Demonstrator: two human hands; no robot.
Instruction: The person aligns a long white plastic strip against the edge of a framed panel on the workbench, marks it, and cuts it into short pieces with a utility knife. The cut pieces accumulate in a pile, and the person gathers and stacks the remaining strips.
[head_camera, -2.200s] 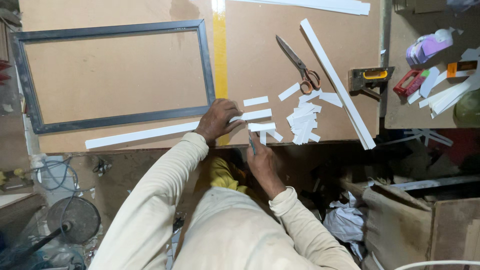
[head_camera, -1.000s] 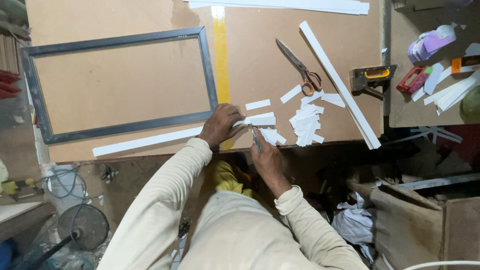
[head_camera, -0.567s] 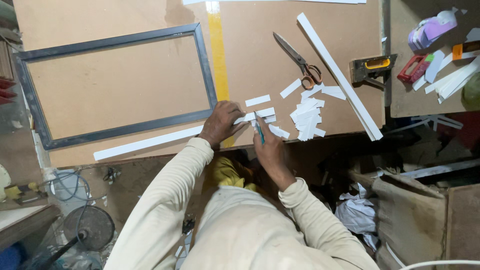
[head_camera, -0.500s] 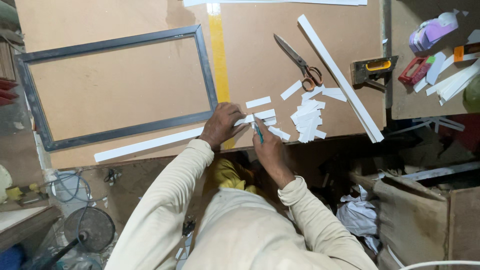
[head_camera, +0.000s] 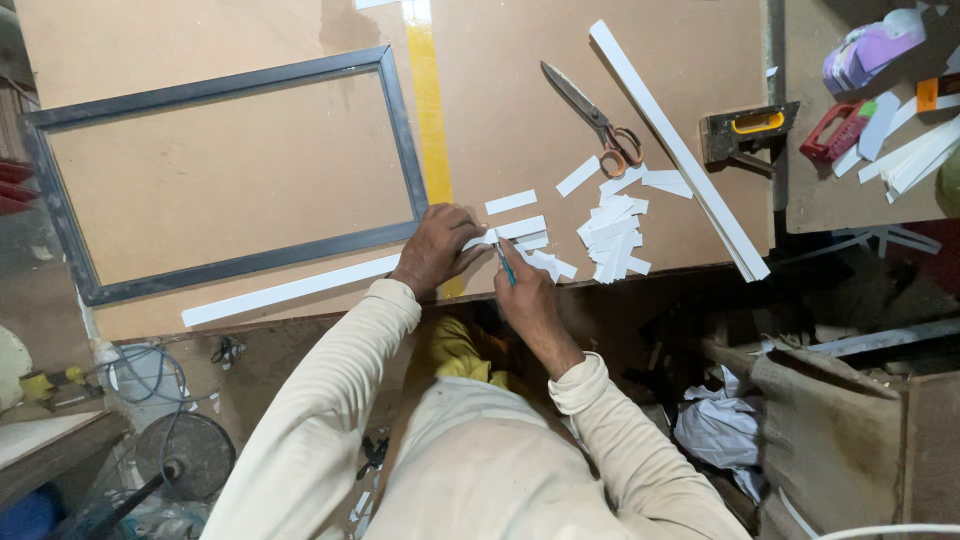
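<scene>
1. Brown tabletop (head_camera: 250, 190) carries a dark rectangular frame (head_camera: 400, 140) at my left.
2. I see a long white strip (head_camera: 300, 288) along the near edge, passing under the left hand (head_camera: 435, 250), whose grip presses it flat.
3. My right hand (head_camera: 527, 300) clenches a thin blue knife (head_camera: 503, 262), tip touching the strip just beside the left fingers.
4. Small cut white pieces (head_camera: 610, 235) lie just right.

The place was a small craft workshop, as shown by the bare fibreboard tabletop (head_camera: 250, 190) with a metal frame (head_camera: 400, 150), big scissors (head_camera: 590, 115), a staple gun (head_camera: 745, 130), many cut white strips (head_camera: 615, 235), and loose cables (head_camera: 150, 385) on the dusty floor.
</scene>
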